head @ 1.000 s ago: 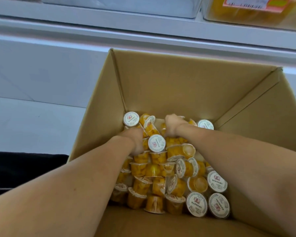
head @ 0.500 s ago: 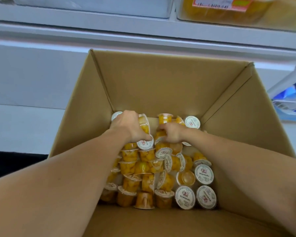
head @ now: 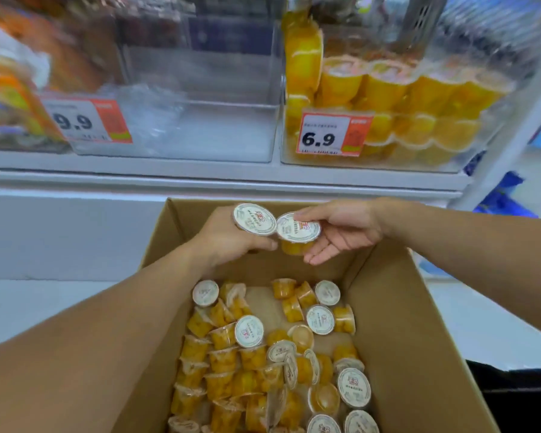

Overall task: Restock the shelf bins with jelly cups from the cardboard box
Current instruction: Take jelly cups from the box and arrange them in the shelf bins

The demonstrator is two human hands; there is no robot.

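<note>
An open cardboard box (head: 397, 323) in front of me holds several yellow jelly cups (head: 250, 354) with white foil lids. Above its far rim, my left hand (head: 228, 242) grips one jelly cup (head: 254, 219), lid facing me. My right hand (head: 341, 229) holds a second jelly cup (head: 298, 230) between thumb and fingers, its lid touching the first cup's lid. Beyond the box stands a clear shelf bin (head: 384, 110) stacked with yellow jelly cups, marked 6.9. To its left is a clear bin (head: 200, 120) that looks nearly bare inside.
A white shelf ledge (head: 219, 176) runs under the bins. Further left, a bin (head: 16, 89) of orange packets sits behind a 9.9 price tag (head: 85, 120). A white upright post (head: 512, 135) and blue items (head: 506, 198) stand at the right.
Both hands have risen out of the cup pile, each carrying one jelly cup, to the box's far rim. The view has tilted up, revealing the shelf bins.
</note>
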